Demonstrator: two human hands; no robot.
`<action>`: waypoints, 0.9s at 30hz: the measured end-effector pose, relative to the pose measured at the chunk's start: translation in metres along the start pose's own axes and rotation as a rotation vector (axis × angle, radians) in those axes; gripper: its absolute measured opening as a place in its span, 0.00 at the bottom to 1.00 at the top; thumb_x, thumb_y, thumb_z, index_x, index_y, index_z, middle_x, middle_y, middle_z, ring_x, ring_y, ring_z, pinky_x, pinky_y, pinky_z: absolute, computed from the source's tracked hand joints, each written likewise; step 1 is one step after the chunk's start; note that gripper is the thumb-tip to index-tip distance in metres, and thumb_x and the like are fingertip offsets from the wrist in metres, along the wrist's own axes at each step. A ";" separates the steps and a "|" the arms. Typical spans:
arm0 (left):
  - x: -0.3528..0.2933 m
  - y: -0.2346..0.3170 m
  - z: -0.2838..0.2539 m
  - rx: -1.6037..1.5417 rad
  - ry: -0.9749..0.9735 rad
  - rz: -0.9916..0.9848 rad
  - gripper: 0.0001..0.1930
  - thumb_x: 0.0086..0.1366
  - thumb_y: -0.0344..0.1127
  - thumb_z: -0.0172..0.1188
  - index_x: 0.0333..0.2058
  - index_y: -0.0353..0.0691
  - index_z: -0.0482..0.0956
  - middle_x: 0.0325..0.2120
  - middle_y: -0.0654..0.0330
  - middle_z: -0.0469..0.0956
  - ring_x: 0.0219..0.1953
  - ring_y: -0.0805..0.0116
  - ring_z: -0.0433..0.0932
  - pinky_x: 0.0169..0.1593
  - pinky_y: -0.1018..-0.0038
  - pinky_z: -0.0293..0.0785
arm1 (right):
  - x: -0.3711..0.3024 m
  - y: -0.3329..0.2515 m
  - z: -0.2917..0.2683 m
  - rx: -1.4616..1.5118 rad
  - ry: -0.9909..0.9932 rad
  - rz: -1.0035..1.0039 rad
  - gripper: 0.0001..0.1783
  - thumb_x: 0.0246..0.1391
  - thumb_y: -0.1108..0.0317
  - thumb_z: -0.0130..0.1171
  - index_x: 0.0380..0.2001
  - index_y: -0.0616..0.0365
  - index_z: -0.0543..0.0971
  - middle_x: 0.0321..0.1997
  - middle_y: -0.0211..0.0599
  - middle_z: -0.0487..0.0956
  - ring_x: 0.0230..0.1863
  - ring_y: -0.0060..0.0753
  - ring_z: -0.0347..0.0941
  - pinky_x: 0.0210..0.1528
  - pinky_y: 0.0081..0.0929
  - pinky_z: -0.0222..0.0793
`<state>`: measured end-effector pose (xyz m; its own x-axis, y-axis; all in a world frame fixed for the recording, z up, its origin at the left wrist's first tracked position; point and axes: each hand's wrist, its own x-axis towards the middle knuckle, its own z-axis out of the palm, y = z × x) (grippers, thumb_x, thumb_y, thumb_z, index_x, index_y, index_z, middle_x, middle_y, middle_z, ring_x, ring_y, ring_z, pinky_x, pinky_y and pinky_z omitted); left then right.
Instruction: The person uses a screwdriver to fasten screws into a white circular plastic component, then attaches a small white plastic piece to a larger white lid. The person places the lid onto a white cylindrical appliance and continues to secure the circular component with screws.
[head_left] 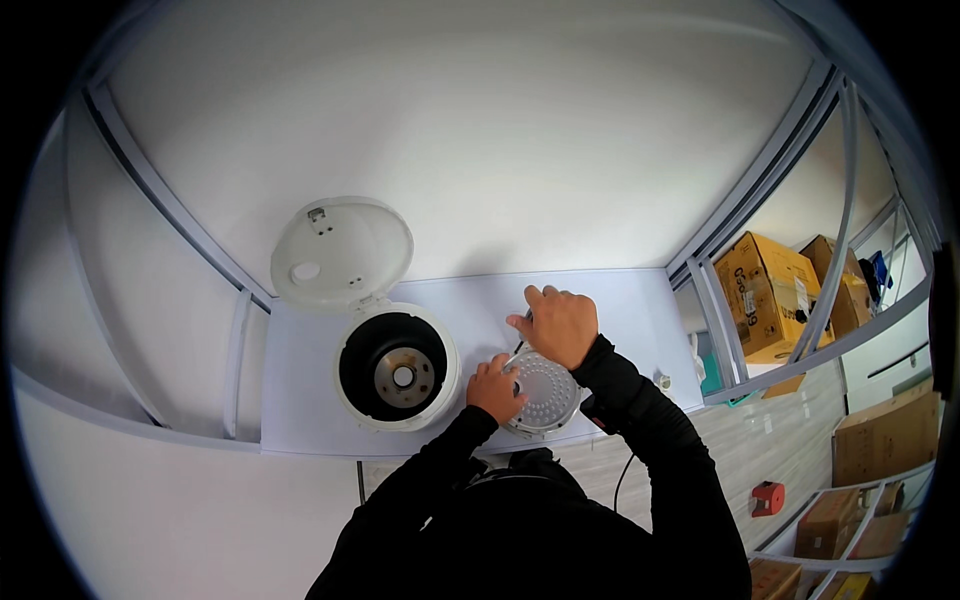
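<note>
the dimpled inner lid point(550, 390) sits lower centre; left hand point(495, 391) fingers touch its edge, i cannot tell if clamped. right hand point(563, 326) fingers clamp a thin dark tool point(520, 347), which might slip if the lid turns.

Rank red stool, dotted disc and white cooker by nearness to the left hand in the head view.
1. Dotted disc: touching the left hand, on its right.
2. White cooker: close on its left.
3. Red stool: floor, far right.

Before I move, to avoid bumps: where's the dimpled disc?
In the head view, the disc is near the front edge of the table, right of the open cooker, with the left hand at its left side.
</note>
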<state>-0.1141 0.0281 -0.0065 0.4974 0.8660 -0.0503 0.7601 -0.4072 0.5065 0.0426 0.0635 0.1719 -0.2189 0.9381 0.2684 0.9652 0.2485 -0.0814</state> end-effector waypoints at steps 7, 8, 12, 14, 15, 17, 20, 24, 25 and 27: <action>0.001 0.000 -0.001 0.002 -0.006 0.008 0.31 0.55 0.50 0.73 0.56 0.44 0.83 0.65 0.57 0.67 0.62 0.49 0.69 0.61 0.51 0.72 | 0.001 0.008 0.011 0.053 0.046 -0.061 0.22 0.49 0.57 0.75 0.39 0.56 0.76 0.30 0.41 0.78 0.28 0.46 0.81 0.26 0.40 0.73; 0.000 -0.001 0.001 0.001 -0.006 0.008 0.31 0.55 0.50 0.73 0.56 0.44 0.83 0.65 0.57 0.67 0.63 0.49 0.69 0.60 0.51 0.72 | 0.002 0.007 0.011 0.035 0.019 -0.043 0.22 0.48 0.57 0.75 0.40 0.56 0.76 0.30 0.42 0.78 0.29 0.46 0.81 0.26 0.40 0.74; -0.001 -0.004 0.005 0.000 0.023 0.020 0.31 0.55 0.51 0.73 0.56 0.44 0.83 0.65 0.58 0.67 0.63 0.49 0.68 0.60 0.51 0.72 | 0.000 0.004 0.002 0.088 -0.027 -0.047 0.23 0.49 0.61 0.74 0.45 0.58 0.76 0.30 0.44 0.78 0.30 0.48 0.81 0.28 0.42 0.75; -0.001 -0.004 0.005 -0.005 0.023 0.014 0.31 0.55 0.51 0.73 0.56 0.44 0.83 0.65 0.58 0.67 0.63 0.49 0.68 0.59 0.51 0.71 | -0.002 0.008 0.005 0.190 -0.013 -0.090 0.23 0.50 0.62 0.73 0.45 0.59 0.76 0.30 0.44 0.79 0.31 0.51 0.81 0.31 0.43 0.76; 0.000 -0.002 0.006 -0.001 0.025 0.020 0.31 0.55 0.51 0.73 0.56 0.44 0.83 0.65 0.58 0.67 0.63 0.49 0.68 0.59 0.51 0.71 | -0.002 0.013 0.013 0.246 -0.003 -0.112 0.23 0.50 0.62 0.73 0.45 0.59 0.76 0.30 0.45 0.80 0.31 0.52 0.81 0.32 0.44 0.76; -0.001 -0.002 0.007 0.009 0.035 0.026 0.32 0.54 0.51 0.73 0.56 0.44 0.83 0.65 0.58 0.67 0.63 0.50 0.68 0.59 0.51 0.71 | -0.004 0.016 0.019 0.328 -0.003 -0.109 0.22 0.51 0.64 0.73 0.46 0.60 0.76 0.33 0.46 0.81 0.32 0.54 0.81 0.34 0.45 0.77; -0.002 -0.005 0.010 0.000 0.056 0.029 0.31 0.54 0.50 0.73 0.56 0.44 0.83 0.65 0.58 0.67 0.63 0.50 0.68 0.59 0.51 0.72 | -0.005 0.012 0.017 0.373 -0.015 -0.047 0.20 0.52 0.66 0.71 0.45 0.60 0.76 0.35 0.48 0.81 0.33 0.56 0.81 0.36 0.46 0.77; -0.003 -0.004 0.010 -0.009 0.073 0.023 0.31 0.54 0.50 0.73 0.56 0.45 0.83 0.65 0.59 0.67 0.63 0.50 0.68 0.58 0.51 0.72 | -0.008 0.017 0.019 0.387 0.027 -0.118 0.18 0.53 0.67 0.71 0.43 0.60 0.77 0.33 0.47 0.81 0.32 0.55 0.81 0.35 0.46 0.76; -0.002 -0.004 0.010 -0.008 0.068 0.020 0.31 0.54 0.50 0.73 0.56 0.45 0.83 0.65 0.59 0.67 0.63 0.50 0.68 0.58 0.51 0.72 | -0.008 0.018 0.020 0.398 0.038 -0.166 0.17 0.53 0.67 0.71 0.43 0.60 0.77 0.32 0.46 0.81 0.31 0.55 0.81 0.35 0.46 0.76; -0.002 -0.004 0.009 -0.009 0.061 0.015 0.31 0.54 0.50 0.73 0.56 0.45 0.83 0.65 0.59 0.68 0.63 0.50 0.69 0.58 0.51 0.72 | -0.008 0.016 0.018 0.352 0.048 -0.145 0.17 0.53 0.66 0.71 0.42 0.60 0.77 0.31 0.46 0.80 0.30 0.55 0.80 0.34 0.46 0.76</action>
<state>-0.1147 0.0252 -0.0164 0.4824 0.8759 0.0102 0.7486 -0.4183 0.5144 0.0571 0.0639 0.1514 -0.3343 0.8769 0.3454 0.8146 0.4532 -0.3621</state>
